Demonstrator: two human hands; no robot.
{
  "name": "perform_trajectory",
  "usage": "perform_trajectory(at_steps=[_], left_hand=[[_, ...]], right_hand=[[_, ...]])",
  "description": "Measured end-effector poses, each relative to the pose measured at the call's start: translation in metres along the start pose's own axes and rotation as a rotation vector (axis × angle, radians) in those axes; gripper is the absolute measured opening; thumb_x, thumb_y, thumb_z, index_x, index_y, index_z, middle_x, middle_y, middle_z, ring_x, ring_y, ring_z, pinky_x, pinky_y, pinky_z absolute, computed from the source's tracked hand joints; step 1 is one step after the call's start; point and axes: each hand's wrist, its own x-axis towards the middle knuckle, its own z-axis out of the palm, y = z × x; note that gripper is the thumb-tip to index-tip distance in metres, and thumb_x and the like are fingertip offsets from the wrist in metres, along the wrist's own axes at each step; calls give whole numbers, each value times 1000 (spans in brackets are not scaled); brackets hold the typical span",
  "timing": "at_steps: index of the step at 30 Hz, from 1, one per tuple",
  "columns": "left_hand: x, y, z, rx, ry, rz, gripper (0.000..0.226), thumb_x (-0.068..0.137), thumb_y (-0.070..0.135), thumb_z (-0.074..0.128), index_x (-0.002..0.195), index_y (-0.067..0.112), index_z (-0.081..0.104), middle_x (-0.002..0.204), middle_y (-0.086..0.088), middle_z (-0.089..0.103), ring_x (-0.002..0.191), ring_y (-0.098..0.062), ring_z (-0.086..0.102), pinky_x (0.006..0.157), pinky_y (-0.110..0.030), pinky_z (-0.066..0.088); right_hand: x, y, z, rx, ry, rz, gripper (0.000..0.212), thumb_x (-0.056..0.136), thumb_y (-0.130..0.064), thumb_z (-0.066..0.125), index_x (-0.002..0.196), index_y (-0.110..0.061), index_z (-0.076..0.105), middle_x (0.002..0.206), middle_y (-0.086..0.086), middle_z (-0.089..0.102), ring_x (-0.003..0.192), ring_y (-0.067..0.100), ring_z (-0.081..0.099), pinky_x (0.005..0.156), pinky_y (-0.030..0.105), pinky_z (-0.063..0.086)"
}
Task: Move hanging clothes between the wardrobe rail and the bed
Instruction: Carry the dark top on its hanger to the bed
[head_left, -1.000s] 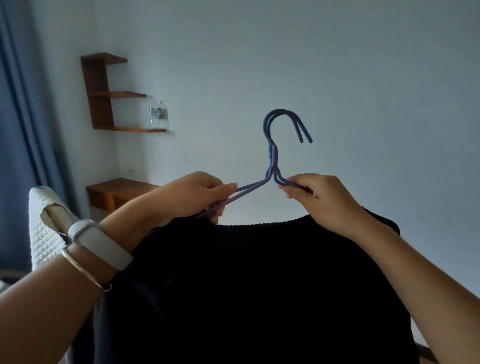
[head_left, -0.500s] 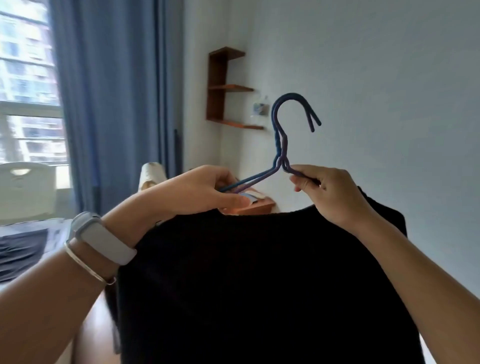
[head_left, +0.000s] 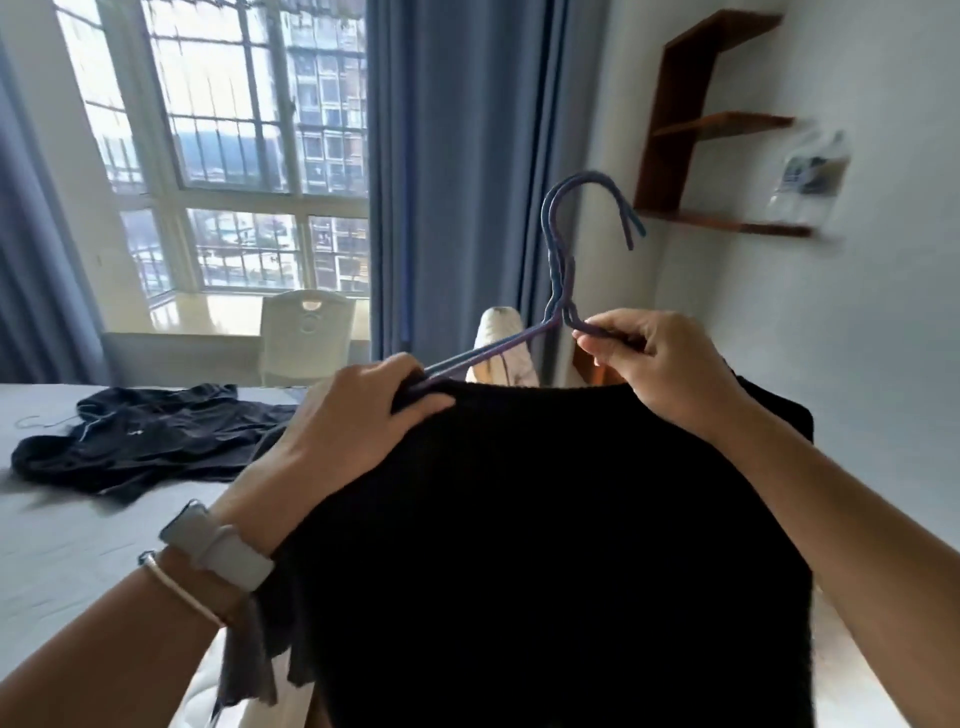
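Observation:
A black knitted garment (head_left: 561, 545) hangs from blue wire hangers (head_left: 558, 260) held up in front of me. My left hand (head_left: 358, 421) grips the hangers' left arm together with the garment's shoulder. On the right arm of the hangers, close to the neck, my right hand (head_left: 660, 364) pinches the wire. The hooks point up and to the right. The bed (head_left: 62, 545) lies to the left, with a dark garment (head_left: 150, 441) spread on it. No wardrobe rail is in view.
A window with blue curtains (head_left: 467, 156) fills the back wall. A white chair (head_left: 306, 332) stands by the window. Wooden wall shelves (head_left: 717, 124) with a blurred plastic bottle (head_left: 810, 171) hang at the upper right. A white object (head_left: 501, 338) shows behind the hangers.
My view has swung left from the wall to the window and bed. Both hands keep hold of the hangers and the black garment, carrying them along.

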Motion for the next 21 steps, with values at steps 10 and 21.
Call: perform_trajectory(at_steps=[10,21], left_hand=[[78,-93,6,251,274,-89,39,80,54,55,91,19,67,78,-4,72,78,-29,68,72,-38,52],[91,-184,26,493,347,-611,35,81,48,58,93,17,66,82,-6,70,83,-30,63,73,-36,46]], right_hand=[[141,69,82,-22,-20,-146,60,59,-74,51,112,-48,54,107,-15,54,108,11,51,103,36,37],[290,123,268,259,-640,-359,12,89,-28,55,93,-17,57,84,0,60,74,8,56,66,8,42]])
